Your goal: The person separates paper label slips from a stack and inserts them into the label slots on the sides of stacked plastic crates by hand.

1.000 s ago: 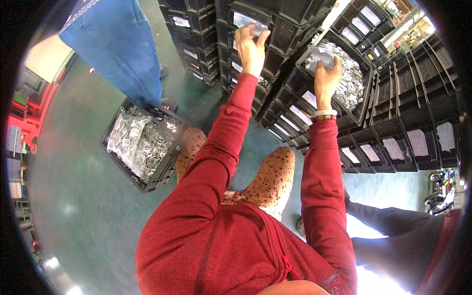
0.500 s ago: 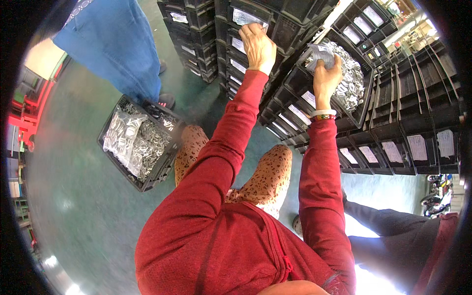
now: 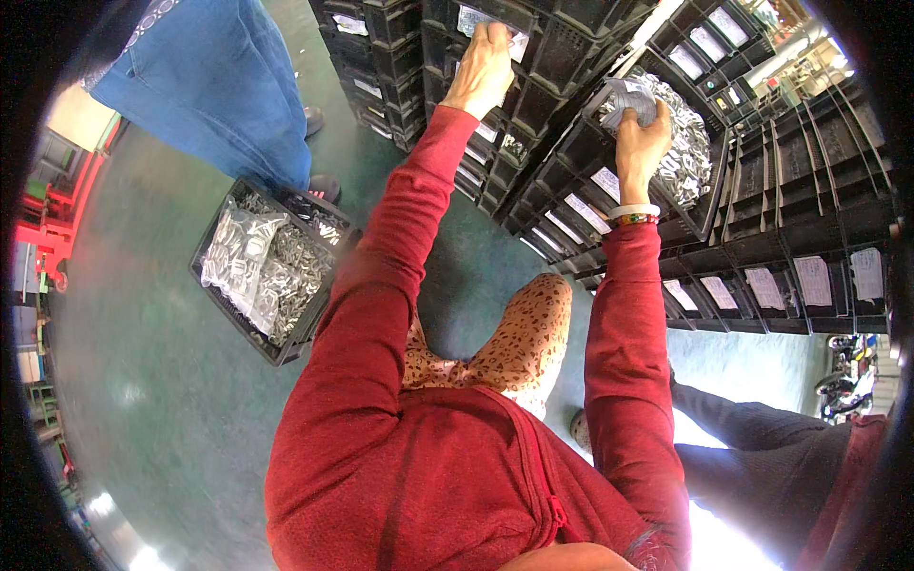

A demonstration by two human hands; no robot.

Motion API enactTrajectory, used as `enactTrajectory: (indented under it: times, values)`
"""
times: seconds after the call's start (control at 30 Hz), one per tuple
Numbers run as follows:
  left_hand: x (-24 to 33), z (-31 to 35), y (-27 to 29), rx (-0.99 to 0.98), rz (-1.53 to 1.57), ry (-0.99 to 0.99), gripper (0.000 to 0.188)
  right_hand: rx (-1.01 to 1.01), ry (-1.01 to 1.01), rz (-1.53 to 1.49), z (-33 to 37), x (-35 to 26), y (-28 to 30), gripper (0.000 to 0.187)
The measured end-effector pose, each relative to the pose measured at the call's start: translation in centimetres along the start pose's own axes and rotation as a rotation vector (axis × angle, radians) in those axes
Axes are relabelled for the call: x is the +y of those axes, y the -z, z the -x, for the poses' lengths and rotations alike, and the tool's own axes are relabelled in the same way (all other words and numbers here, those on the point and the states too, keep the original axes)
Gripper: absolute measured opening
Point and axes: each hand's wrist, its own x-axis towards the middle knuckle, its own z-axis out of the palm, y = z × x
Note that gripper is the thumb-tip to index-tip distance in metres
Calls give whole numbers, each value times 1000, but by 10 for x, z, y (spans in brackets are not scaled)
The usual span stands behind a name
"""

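My left hand [image 3: 484, 74] reaches up to the front of a tall black crate stack. Its fingers are bent and pressed together on a white paper label [image 3: 473, 20] on an upper crate, covering part of it. My right hand [image 3: 642, 150] grips a small stack of grey-white paper slips [image 3: 630, 99] between thumb and fingers. It is above the near edge of an open black crate heaped with shiny metal parts [image 3: 687, 157]. The papers hide some of the parts. A white band and a beaded bracelet circle my right wrist.
More labelled black crates [image 3: 812, 284] stand to the right. On the green floor at left sits a black crate [image 3: 273, 354] with metal parts and a clear plastic bag [image 3: 238, 262]. A person in blue trousers [image 3: 205, 86] stands beyond it; another's dark-trousered legs [image 3: 762, 466] are at lower right.
My left hand has shifted slightly left and upward along the labelled crate front, and its forearm has swung left. My right hand still grips the papers, tilted a little differently.
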Motion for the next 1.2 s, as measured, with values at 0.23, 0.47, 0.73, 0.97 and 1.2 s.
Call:
enactTrajectory:
  times: [0.23, 0.47, 0.73, 0.97, 1.2]
  values:
    - [17, 10, -9, 309, 206, 74, 22, 6, 3, 12, 2, -3, 1, 40]
    - [-1, -3, 2, 158, 289, 85, 15, -16, -55, 15, 0, -7, 2, 40]
    - [10, 2, -8, 187, 231, 72, 14, 0, -73, 33, 2, -5, 2, 40]
    - [-16, -3, 2, 177, 240, 15, 17, 51, 63, 58, -2, 2, -5, 41]
    - [13, 0, 12, 310, 299, 79, 26, 4, -7, 65, -1, -6, -9, 40]
